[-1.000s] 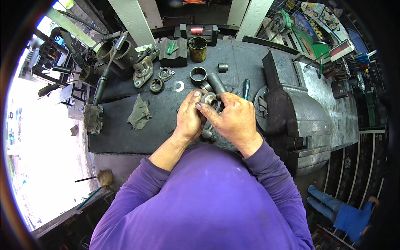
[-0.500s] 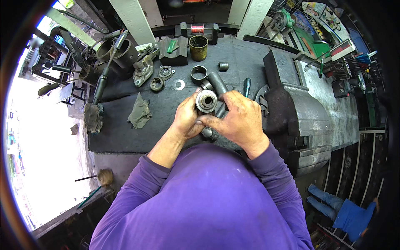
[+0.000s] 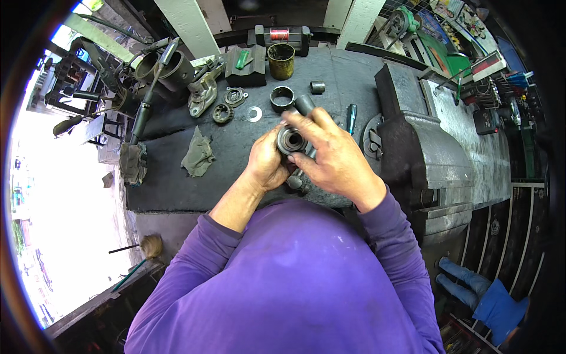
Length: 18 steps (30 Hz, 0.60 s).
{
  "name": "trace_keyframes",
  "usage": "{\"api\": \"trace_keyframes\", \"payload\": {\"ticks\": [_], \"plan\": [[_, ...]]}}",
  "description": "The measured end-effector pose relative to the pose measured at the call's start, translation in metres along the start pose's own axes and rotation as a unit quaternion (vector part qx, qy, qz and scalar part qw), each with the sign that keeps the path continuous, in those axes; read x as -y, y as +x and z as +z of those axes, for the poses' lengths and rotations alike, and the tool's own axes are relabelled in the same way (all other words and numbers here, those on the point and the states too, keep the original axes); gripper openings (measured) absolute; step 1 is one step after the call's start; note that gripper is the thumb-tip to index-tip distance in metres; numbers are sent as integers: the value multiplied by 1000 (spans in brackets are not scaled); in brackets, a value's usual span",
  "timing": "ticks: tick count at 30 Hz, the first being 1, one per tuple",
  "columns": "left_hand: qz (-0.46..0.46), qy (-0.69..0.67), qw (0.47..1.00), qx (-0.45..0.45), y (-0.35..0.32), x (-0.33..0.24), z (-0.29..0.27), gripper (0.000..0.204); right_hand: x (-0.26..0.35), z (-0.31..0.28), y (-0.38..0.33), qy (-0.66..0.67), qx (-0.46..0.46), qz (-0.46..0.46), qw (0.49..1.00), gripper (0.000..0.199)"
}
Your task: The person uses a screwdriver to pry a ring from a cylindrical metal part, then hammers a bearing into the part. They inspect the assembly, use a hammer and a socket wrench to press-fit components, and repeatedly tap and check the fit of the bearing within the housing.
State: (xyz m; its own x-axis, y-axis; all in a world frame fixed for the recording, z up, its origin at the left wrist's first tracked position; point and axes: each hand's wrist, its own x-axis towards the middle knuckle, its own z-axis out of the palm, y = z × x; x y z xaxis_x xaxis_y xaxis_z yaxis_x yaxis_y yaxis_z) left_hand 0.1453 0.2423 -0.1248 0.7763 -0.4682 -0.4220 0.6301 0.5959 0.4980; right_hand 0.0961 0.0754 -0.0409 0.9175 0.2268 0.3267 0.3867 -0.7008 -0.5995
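Since a second before, the round metal part (image 3: 291,140) had been raised from between the palms and turned so its hollow face looked up, which suggested the fitting work had moved on to checking or seating its bore. The left hand (image 3: 266,165) cupped it from below, grip pressed around its body; the right hand (image 3: 330,156) pinched its rim from above. They hovered just over the dark, oily desk (image 3: 171,189), where a rag (image 3: 197,154), a washer (image 3: 254,113), a small gear (image 3: 222,113) and a green-handled screwdriver (image 3: 351,117) lay, a heavy vise (image 3: 424,153) at the right in a cluttered workshop.

Round grey metal bearing housing (image 3: 292,140), face-up
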Motion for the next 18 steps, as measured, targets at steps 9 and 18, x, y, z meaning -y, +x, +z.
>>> {"api": "trace_keyframes", "payload": {"ticks": [9, 18], "plan": [[245, 217, 941, 81, -4, -8, -11, 23, -16, 22, 5, 201, -37, 215, 955, 41], [255, 477, 832, 122, -37, -36, -4, 38, -37, 19, -29, 467, 40, 218, 856, 53]]}}
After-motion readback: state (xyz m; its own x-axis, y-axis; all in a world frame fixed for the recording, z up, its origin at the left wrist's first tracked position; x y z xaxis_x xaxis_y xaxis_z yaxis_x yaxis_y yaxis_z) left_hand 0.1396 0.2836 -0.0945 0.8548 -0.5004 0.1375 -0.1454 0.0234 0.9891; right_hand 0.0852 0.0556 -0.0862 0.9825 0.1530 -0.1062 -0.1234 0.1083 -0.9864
